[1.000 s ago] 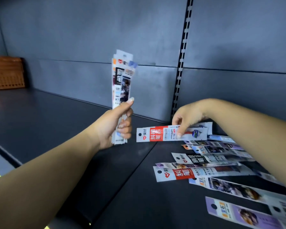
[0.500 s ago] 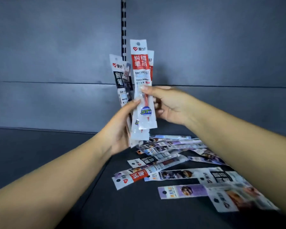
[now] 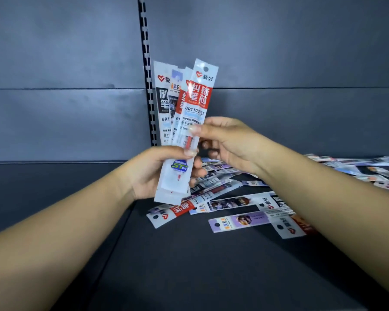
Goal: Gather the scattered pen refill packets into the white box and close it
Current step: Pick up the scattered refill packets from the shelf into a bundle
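My left hand (image 3: 157, 171) grips the lower part of an upright bunch of pen refill packets (image 3: 180, 104) above the dark shelf. The front packet (image 3: 194, 108) has a red label and a red refill inside. My right hand (image 3: 225, 140) pinches that front packet at its middle, thumb on its face. Several more refill packets (image 3: 238, 203) lie scattered flat on the shelf behind and to the right of my hands, among them a purple one (image 3: 240, 221). No white box is in view.
The dark shelf (image 3: 189, 265) runs from left to right with a seam (image 3: 112, 239) under my left forearm. A grey back panel (image 3: 65, 86) with a slotted black upright (image 3: 147, 70) stands close behind the held bunch.
My right hand lifted a red-labelled packet off the shelf and brought it to the bunch in my left hand. My view swung right, and the brown basket left the frame.
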